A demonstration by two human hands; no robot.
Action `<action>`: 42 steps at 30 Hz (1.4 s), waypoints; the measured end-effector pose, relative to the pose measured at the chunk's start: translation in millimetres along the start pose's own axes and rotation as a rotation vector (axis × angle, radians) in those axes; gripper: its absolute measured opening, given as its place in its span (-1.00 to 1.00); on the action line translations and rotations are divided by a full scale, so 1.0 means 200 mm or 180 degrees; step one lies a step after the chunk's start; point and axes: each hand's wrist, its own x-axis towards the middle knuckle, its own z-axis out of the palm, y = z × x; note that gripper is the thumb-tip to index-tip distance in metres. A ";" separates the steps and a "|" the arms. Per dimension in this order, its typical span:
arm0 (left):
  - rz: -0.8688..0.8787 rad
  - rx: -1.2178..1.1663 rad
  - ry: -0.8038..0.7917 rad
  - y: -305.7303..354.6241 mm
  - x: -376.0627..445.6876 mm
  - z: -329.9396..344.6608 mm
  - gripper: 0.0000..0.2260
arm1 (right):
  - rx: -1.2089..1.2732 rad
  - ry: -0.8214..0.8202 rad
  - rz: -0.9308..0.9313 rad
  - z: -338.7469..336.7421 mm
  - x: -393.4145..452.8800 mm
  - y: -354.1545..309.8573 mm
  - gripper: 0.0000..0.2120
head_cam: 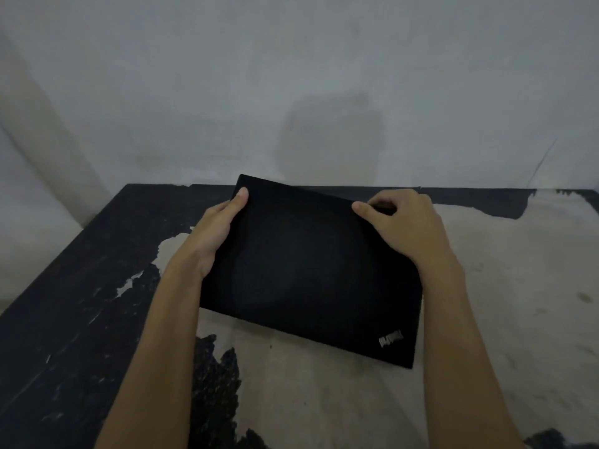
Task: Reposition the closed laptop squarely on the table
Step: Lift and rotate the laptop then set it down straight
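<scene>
Bare, dim room of unclear kind, plain grey plaster wall (291,76), worn bench (81,303) with black coating peeled off pale patches, pushed against it

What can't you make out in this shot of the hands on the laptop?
Head view only:
- Logo badge on the laptop: too small and blurred to read.
- Left hand fingers: hidden under the laptop's edge.
- Laptop's far right corner: covered by the right hand.
- Table near edge: cut off by the frame.
</scene>
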 end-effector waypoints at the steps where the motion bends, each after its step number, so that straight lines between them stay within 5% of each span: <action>1: 0.0007 -0.0057 0.0045 0.00 0.00 0.00 -0.55 | 0.0071 0.0138 -0.0050 0.00 0.00 0.03 -0.63; 4: 0.0040 -0.0232 0.0095 -0.02 0.01 0.01 -0.53 | 0.0441 0.0374 0.0037 0.00 0.01 0.12 -0.44; 9: 0.0052 -0.0457 0.0236 -0.04 0.03 0.09 -0.57 | 0.1803 0.0065 0.0601 0.05 -0.01 0.26 -0.10; 15: 0.0121 -0.0456 0.0474 -0.10 0.08 0.21 -0.57 | 0.2438 0.0005 0.0776 0.14 -0.02 0.42 -0.18; 21: 0.0401 -0.0306 0.0543 -0.19 0.16 0.31 -0.82 | 0.2371 0.0061 0.1091 0.17 0.01 0.55 -0.16; 26: 0.0440 0.0055 0.0632 -0.25 0.25 0.33 -0.76 | 0.2344 0.0112 0.1212 0.19 0.04 0.57 -0.16; 33: 0.0854 0.0876 0.0993 -0.29 0.27 0.34 -0.76 | 0.2065 0.0273 0.1134 0.20 0.05 0.57 -0.52; 42: 0.0959 0.1323 0.0980 -0.32 0.28 0.33 -0.73 | 0.1471 -0.0125 0.1215 0.25 0.08 0.63 -0.55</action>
